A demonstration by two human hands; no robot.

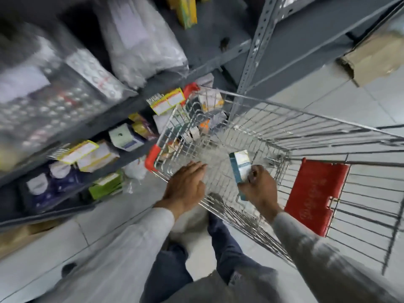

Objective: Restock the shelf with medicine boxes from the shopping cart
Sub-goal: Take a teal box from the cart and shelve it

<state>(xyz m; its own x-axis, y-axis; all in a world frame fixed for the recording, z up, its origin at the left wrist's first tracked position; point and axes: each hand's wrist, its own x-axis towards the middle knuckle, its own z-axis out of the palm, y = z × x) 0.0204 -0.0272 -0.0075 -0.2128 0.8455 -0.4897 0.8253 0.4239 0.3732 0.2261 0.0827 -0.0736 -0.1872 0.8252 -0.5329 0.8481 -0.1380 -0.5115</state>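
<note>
On the left, the grey shelf (122, 107) holds blurred boxes. Beside it, over the wire shopping cart (251, 119), the left hand (185, 185) spreads flat and empty, while the right hand (259, 189) grips a teal-and-white medicine box (239, 164) upright above the basket.

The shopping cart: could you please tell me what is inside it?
The right hand holds a teal-and-white box over the shopping cart. More boxes sit at its far end; motion blur hides what they are.
</note>
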